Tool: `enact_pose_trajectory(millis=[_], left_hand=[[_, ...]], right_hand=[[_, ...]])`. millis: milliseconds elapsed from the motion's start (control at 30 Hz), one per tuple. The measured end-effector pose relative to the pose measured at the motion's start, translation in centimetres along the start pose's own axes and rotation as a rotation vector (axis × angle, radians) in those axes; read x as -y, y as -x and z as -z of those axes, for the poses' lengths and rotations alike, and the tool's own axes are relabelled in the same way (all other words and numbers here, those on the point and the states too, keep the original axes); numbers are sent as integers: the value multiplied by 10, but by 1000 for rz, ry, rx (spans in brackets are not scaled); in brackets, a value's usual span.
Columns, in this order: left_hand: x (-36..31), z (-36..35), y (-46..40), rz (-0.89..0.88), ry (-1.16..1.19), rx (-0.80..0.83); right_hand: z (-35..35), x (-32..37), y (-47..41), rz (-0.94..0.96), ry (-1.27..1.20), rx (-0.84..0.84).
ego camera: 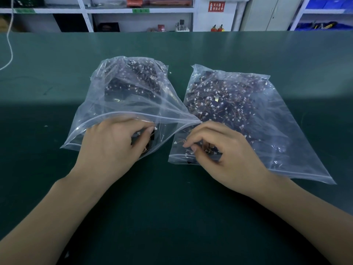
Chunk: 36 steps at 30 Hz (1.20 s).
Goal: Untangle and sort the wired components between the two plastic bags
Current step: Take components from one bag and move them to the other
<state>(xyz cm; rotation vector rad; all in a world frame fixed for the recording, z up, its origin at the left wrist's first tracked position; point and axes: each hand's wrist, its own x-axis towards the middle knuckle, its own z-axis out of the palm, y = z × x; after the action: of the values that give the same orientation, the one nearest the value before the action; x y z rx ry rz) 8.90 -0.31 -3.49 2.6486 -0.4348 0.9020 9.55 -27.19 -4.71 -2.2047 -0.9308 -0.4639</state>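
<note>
Two clear plastic zip bags lie side by side on the green table (pixel 57 83). The left bag (pixel 99 111) has its mouth open toward me and holds dark components with white connectors and thin wires. The right bag (pixel 277 131) lies flat and is full of the same tangled pieces. My left hand (pixel 112 146) reaches into the left bag's mouth, fingers curled on dark components (pixel 150 138) there. My right hand (pixel 219 150) is at the right bag's mouth, thumb and fingers pinching wired components (pixel 207 150) at the opening.
A white cable (pixel 9 44) hangs down onto the table at the far left. Behind the table's far edge stand white shelves (pixel 139 10) with small items and two red extinguishers (pixel 217 28). Bare green mat lies in front of the bags and around them.
</note>
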Motion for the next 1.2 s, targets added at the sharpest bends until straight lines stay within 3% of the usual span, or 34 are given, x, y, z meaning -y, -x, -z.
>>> enact_pose_trajectory(millis=[333, 533, 767, 1200], left_hand=[[2, -1, -1, -18, 0, -119], [-7, 4, -3, -197, 125, -236], [-31, -1, 2, -204, 362, -270], [-40, -12, 10, 32, 730, 55]], right_hand=[[0, -1, 0, -8, -30, -21], [1, 2, 1, -24, -28, -44], [2, 4, 1, -115, -100, -72], [-3, 6, -1, -104, -158, 1]])
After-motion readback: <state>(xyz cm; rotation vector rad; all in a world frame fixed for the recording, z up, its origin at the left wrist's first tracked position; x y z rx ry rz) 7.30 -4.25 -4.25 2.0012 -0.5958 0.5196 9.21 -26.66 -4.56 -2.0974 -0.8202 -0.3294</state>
